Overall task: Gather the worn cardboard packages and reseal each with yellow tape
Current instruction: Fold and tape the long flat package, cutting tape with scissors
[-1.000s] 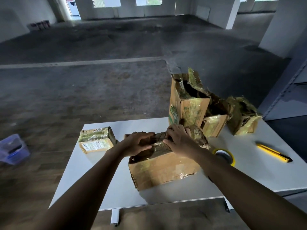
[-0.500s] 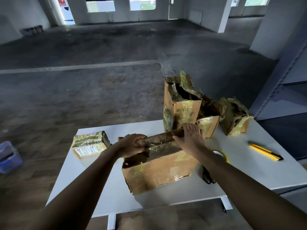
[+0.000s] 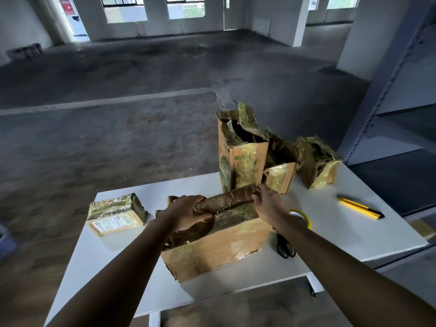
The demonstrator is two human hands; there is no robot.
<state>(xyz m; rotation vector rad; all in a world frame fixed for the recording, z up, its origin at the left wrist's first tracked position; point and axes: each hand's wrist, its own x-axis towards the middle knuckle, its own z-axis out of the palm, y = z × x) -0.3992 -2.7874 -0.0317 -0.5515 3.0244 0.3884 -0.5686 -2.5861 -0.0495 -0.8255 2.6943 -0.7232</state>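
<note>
Nearest, on white table (image 3: 113, 267), worn box (image 3: 219, 253) sits before us; our left hand (image 3: 188, 212) clenches crumpled end of its top flap (image 3: 236, 197), our right hand (image 3: 269, 204) grasps other end; scissors (image 3: 285, 247), yellow tape roll (image 3: 305, 214) just right of box; small wrapped package (image 3: 116, 214) left; yellow cutter (image 3: 361, 207) right; tall open box (image 3: 240, 159), torn package (image 3: 280, 178), crushed package (image 3: 318, 166) behind.

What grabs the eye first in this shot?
Two hands meet mid-table: the left hand and right hand grip the crumpled top flaps of a battered cardboard box on the white table. Just behind it stands a tall box, torn open at the top. A yellow knife lies alone toward the table's right side.
</note>
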